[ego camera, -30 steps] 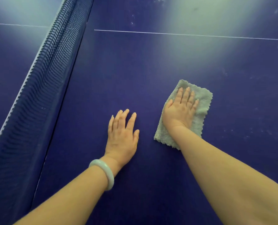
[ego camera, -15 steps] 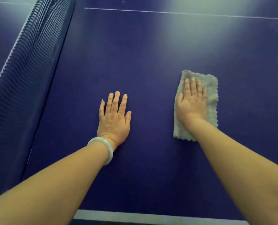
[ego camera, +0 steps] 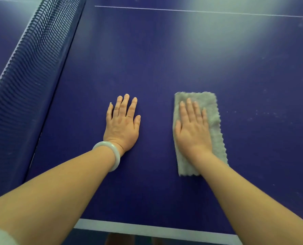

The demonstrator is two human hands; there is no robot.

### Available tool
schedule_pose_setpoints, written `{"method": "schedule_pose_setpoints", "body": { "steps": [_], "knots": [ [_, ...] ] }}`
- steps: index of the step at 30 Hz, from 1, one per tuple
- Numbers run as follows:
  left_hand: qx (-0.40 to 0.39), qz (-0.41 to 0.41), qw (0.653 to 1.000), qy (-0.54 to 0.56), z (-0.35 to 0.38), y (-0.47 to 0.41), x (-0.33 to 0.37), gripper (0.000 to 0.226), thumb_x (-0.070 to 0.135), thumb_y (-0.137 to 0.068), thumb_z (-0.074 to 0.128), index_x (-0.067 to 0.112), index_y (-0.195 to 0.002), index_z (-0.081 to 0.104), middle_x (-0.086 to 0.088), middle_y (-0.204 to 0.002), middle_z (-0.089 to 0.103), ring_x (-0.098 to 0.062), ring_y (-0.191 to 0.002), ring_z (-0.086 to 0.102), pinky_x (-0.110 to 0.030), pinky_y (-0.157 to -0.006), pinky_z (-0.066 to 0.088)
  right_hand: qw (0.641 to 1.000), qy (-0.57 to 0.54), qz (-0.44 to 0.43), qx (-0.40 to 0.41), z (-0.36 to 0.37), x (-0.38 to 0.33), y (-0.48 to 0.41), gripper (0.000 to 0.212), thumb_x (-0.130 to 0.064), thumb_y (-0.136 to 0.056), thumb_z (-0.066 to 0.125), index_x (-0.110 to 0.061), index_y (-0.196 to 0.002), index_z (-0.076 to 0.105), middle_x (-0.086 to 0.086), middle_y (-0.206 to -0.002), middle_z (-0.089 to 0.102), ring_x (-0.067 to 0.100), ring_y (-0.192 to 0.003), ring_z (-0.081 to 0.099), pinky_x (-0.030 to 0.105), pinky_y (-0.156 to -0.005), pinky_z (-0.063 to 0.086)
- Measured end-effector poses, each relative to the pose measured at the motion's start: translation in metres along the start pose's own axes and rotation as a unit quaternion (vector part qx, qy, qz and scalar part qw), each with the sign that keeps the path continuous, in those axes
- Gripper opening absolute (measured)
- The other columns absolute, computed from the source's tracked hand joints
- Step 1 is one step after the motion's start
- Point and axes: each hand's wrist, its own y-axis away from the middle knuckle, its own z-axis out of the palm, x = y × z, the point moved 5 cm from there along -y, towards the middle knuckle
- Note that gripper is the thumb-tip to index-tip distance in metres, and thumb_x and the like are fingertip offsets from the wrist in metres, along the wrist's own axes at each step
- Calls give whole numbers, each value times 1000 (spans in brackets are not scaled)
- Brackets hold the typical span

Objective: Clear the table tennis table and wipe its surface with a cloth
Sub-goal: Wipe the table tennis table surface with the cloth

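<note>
A folded grey cloth [ego camera: 211, 106] lies flat on the dark blue table tennis table [ego camera: 165, 59]. My right hand [ego camera: 193, 128] presses palm-down on the cloth, fingers stretched out and close together, covering its left half. My left hand [ego camera: 123, 123] rests flat on the bare table surface a hand's width to the left of the cloth, fingers slightly apart, holding nothing. A pale bangle [ego camera: 111, 152] circles my left wrist.
The dark net [ego camera: 23, 71] runs along the left side from near to far. The table's white edge line [ego camera: 147, 228] lies close to me at the bottom. A thin white centre line [ego camera: 200, 11] crosses the far surface. Faint white specks [ego camera: 271, 115] dot the surface at right.
My right hand has drawn the cloth back toward me and slightly left, turning it straight. My left hand stays flat on the table. The near table edge has come into view.
</note>
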Motion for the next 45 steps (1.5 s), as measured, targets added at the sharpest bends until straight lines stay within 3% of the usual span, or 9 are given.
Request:
{"method": "schedule_pose_setpoints", "body": {
  "steps": [3,8,17,21,25,29,33,40,45],
  "knots": [
    [0,2,1000,2,0,1,0,60,43,-103,17,25,-158,3,-1,-166,-3,-20,-153,-6,-44,-124,-3,994,-31,104,-2,1,-16,-7,60,-32,-103,11,-15,-158,-4,6,-166,-11,23,-153,-13,46,-124,-6],
    [0,5,1000,5,0,0,0,61,44,-103,17,25,-158,2,-1,-166,-4,-20,-153,-7,-44,-124,-3,999,-25,-20,13,25,-76,81,63,-34,-99,16,-11,-158,11,9,-166,5,24,-154,-1,49,-124,8],
    [58,-3,979,197,-19,36,-33,48,23,-104,40,12,-150,37,-8,-161,23,-24,-150,17,-42,-124,10,999,-18,22,14,24,-76,71,68,-38,-94,7,-18,-159,7,1,-167,-2,18,-154,-7,44,-124,-6],
    [46,-104,987,114,-2,126,-80,55,28,-102,40,7,-152,31,-15,-160,20,-31,-150,15,-48,-122,17,998,-11,68,13,21,-75,62,64,-37,-98,8,-19,-159,-1,0,-166,-9,18,-153,-11,43,-124,-9],
    [41,-96,994,45,17,163,-91,60,38,-103,22,9,-155,22,-16,-162,19,-32,-151,12,-49,-123,13,989,-40,140,6,22,-97,69,61,-33,-100,6,-16,-158,-6,5,-166,-12,23,-153,-13,47,-123,-7],
    [41,-91,995,21,19,162,-90,65,42,-100,15,9,-155,23,-16,-162,20,-32,-151,14,-50,-122,14,999,-25,-42,12,39,-158,128,63,-35,-100,11,-14,-159,7,7,-167,-1,23,-154,-6,48,-124,4],
    [33,-96,995,19,20,161,-91,66,44,-100,13,10,-156,22,-16,-162,20,-32,-151,14,-51,-122,16,991,-2,-135,-13,39,-123,160,61,-36,-101,21,-17,-159,16,2,-167,5,17,-154,-2,46,-123,8],
    [37,-89,995,11,19,162,-89,69,50,-101,11,10,-156,19,-16,-162,19,-32,-151,13,-50,-123,13,987,-26,160,9,28,-86,95,63,-34,-100,10,-17,-160,3,4,-167,-6,22,-153,-8,46,-123,-6],
    [55,-83,995,23,19,162,-90,65,48,-103,18,9,-156,20,-17,-162,19,-32,-151,12,-51,-123,12,992,-13,-122,-4,39,-143,163,60,-35,-102,16,-17,-159,12,3,-167,3,19,-154,-4,46,-124,5]
  ]
}}
